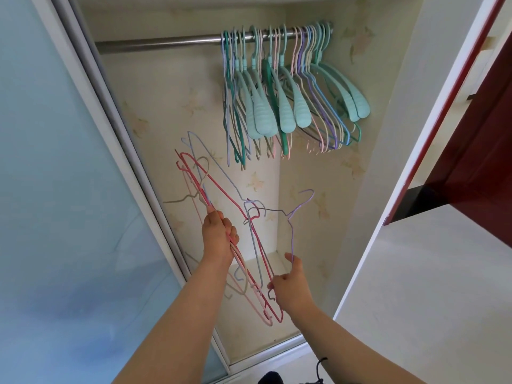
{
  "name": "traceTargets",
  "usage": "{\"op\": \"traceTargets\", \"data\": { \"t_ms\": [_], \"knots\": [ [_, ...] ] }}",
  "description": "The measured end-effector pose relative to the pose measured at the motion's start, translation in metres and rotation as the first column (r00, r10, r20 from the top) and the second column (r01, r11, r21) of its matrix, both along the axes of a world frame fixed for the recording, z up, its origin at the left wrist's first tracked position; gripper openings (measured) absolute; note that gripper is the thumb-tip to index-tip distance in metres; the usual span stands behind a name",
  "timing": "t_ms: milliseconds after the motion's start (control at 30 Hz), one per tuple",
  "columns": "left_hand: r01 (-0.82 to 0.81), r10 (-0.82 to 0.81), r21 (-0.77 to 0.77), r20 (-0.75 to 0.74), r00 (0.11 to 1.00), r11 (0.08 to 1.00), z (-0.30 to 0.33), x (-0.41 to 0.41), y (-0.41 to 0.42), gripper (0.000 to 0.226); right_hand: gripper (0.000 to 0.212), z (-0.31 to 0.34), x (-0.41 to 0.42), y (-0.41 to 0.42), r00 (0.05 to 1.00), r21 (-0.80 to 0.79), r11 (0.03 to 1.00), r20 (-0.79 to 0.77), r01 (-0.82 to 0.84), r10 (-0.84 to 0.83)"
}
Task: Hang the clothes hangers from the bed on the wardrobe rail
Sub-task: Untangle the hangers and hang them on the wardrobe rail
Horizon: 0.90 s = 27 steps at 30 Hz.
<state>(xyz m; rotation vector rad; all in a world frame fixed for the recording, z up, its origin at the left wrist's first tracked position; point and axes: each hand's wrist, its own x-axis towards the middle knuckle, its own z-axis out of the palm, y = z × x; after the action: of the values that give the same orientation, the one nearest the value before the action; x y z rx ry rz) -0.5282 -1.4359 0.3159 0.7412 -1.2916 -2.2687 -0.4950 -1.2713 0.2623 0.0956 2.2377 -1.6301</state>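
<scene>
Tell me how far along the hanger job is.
Done: many hangers already hang at the right end of the wardrobe rail. In hand: the left hand grips a bunch of thin wire hangers, while the right hand pulls a purple hanger free. Left: hanging these. The bed is out of view.

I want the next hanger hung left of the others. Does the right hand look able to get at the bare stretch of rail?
Probably yes. The right hand, pinching a purple wire hanger, has open space up to the bare rail; the hung hangers crowd only the rail's right end.
</scene>
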Motion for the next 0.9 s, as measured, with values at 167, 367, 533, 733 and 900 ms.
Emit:
{"op": "traceTargets", "data": {
  "t_ms": [167,367,533,733,900],
  "knots": [
    [0.018,-0.018,-0.056,0.000,1.000,0.998,0.008,0.003,-0.002,0.041,0.054,-0.004,-0.011,0.005,0.998,0.228,0.972,0.010,-0.059,0.059],
    [0.029,-0.021,-0.142,0.062,0.998,0.989,0.019,0.002,-0.009,0.041,0.063,0.000,-0.020,0.037,0.962,0.681,0.698,0.029,-0.219,0.273],
    [0.057,-0.034,-0.222,0.107,0.994,0.973,0.030,-0.001,-0.016,0.040,0.065,0.032,-0.038,0.014,0.907,0.743,0.630,-0.077,-0.224,0.413],
    [0.038,-0.023,-0.102,0.148,0.989,0.994,0.036,-0.004,-0.031,0.029,0.064,0.068,-0.039,-0.026,0.824,0.835,0.508,-0.128,-0.211,0.553],
    [-0.016,0.012,0.015,0.216,0.976,1.000,0.042,0.001,-0.043,0.023,0.069,0.085,-0.035,-0.051,0.761,0.816,0.496,-0.112,-0.297,0.639]
  ]
}}
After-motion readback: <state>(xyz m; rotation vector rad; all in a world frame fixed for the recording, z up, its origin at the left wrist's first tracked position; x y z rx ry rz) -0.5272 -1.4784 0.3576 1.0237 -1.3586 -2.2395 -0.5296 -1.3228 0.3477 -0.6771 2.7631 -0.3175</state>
